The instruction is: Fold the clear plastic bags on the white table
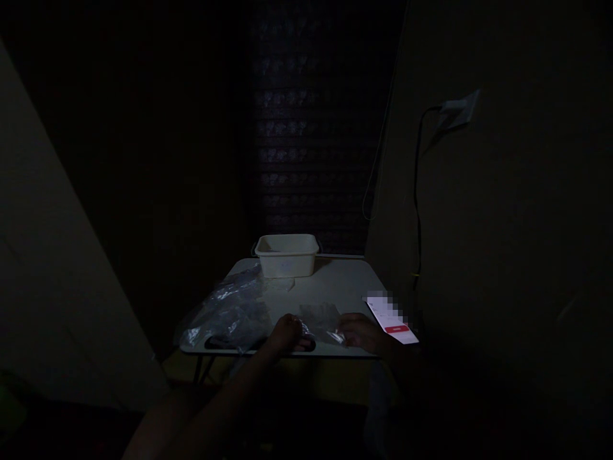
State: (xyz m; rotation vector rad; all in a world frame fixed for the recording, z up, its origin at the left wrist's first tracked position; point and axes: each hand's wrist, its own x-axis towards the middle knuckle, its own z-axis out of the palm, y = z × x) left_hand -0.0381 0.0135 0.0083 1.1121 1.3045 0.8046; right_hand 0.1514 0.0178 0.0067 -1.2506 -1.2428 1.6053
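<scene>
A clear plastic bag [320, 319] lies near the front edge of the white table, between my two hands. My left hand [287, 331] is closed at the bag's left side, its fingers pinched on the plastic. At the right side, my right hand [357, 331] has its fingers bent round the bag's edge. Both hands are dim. To the left, a heap of crumpled clear plastic bags [234, 306] spreads over the table's left part and hangs over its edge.
On the folding table [342, 278], a white plastic tub [287, 263] stands at the back. A lit phone [393, 321] lies at the right edge. A black cable [416, 191] runs down the right wall from a socket [458, 110].
</scene>
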